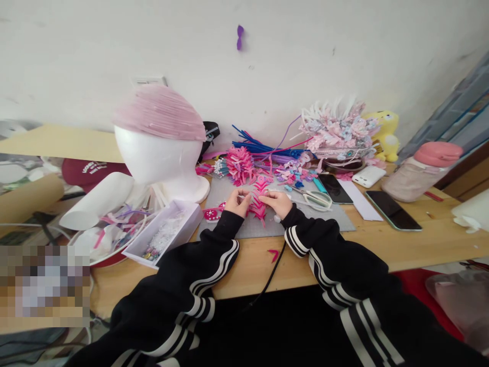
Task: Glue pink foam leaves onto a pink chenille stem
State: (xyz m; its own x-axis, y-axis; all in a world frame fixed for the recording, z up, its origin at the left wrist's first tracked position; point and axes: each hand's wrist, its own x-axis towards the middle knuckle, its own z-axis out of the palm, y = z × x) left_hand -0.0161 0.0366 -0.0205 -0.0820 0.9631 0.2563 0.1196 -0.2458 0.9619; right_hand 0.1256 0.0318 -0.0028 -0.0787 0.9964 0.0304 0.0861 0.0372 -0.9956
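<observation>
Between my two hands a bright pink branched craft piece (260, 204), apparently of fuzzy pipe cleaner, stands over the grey mat (225, 191). My left hand (239, 203) pinches its left side with thumb and forefinger. On the other side, my right hand (278, 202) has its fingertips closed on the right edge of the same piece. Behind it lies a heap of similar pink pieces (241, 164). Red round pieces with light dots (211, 214) rest by my left wrist. A small pink bent scrap (273, 255) lies on the wood in front.
A white mannequin head (158, 158) with a pink cap stands left, behind a white box (164, 234) of clear beads. Scissors (317, 200), phones (393, 210) and a pink-lidded bottle (424, 171) lie right. Blue stems (263, 145) and a flowered headpiece (338, 132) are behind.
</observation>
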